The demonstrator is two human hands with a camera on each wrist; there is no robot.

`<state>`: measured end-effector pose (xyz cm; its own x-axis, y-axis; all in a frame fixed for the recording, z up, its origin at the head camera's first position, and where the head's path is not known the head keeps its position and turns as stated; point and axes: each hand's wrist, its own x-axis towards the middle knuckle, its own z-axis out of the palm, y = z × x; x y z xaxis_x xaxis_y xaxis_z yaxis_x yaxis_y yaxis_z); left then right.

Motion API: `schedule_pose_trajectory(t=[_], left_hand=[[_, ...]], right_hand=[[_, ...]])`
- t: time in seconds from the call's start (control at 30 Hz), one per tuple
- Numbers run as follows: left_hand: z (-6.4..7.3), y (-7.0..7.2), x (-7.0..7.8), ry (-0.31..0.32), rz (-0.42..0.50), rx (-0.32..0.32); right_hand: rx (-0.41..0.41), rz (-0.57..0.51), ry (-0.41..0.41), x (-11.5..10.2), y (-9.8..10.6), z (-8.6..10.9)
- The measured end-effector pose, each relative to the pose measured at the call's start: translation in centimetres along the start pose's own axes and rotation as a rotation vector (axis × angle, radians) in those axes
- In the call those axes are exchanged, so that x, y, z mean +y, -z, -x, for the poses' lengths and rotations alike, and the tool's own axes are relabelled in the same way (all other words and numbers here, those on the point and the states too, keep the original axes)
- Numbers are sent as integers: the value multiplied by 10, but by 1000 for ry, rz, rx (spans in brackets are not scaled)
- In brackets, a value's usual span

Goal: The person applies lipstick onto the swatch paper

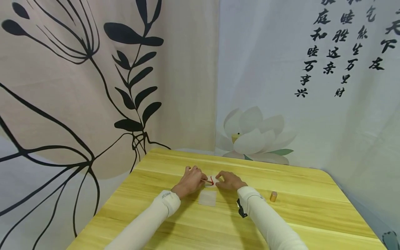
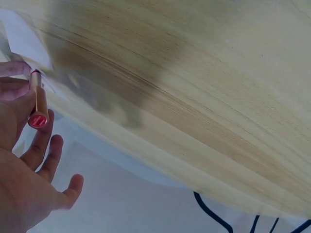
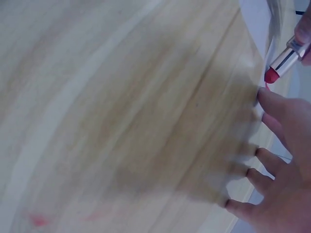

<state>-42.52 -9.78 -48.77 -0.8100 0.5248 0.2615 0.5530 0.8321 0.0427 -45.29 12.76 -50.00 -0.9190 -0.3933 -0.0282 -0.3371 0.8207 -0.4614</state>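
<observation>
My left hand (image 1: 190, 181) pinches a lipstick (image 2: 40, 103) with a gold-coloured case. The lipstick's red tip (image 3: 271, 75) points at a small white sheet of paper (image 1: 207, 186) and seems to touch it. On that sheet a curved red stroke (image 1: 211, 179) shows beside the tip. My right hand (image 1: 230, 181) lies at the sheet's right side, its fingers spread and bent a little. In the right wrist view its fingertips rest on the table and at the paper's edge, holding nothing.
A second pale square sheet (image 1: 207, 198) lies nearer on the wooden table (image 1: 175, 222). To the right stands a small gold-brown cap (image 1: 273, 196). Faint red smudges (image 3: 39, 219) mark the table in the right wrist view. Patterned curtains (image 1: 187, 86) hang behind the table.
</observation>
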Motion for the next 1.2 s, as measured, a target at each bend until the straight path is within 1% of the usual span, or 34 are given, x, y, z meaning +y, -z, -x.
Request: schedule_pose_trajectory(t=[0.17, 0.43, 0.6, 0.83, 1.0, 1.1, 1.2], left_hand=[[1, 3, 1, -9, -5, 4], [5, 5, 4, 0, -6, 6], [7, 9, 5, 22, 6, 45], [8, 21, 3, 32, 44, 120], [16, 26, -1, 30, 80, 140], [23, 28, -4, 26, 99, 160], [30, 29, -6, 31, 115, 185]], right_hand=[[12, 18, -18, 0, 0, 0], [46, 4, -7, -1, -2, 4], [72, 12, 19, 1, -6, 5], [107, 10, 57, 6, -13, 6], [135, 41, 108, 12, -16, 9], [127, 14, 122, 12, -14, 14], [136, -25, 161, 9, -10, 21]])
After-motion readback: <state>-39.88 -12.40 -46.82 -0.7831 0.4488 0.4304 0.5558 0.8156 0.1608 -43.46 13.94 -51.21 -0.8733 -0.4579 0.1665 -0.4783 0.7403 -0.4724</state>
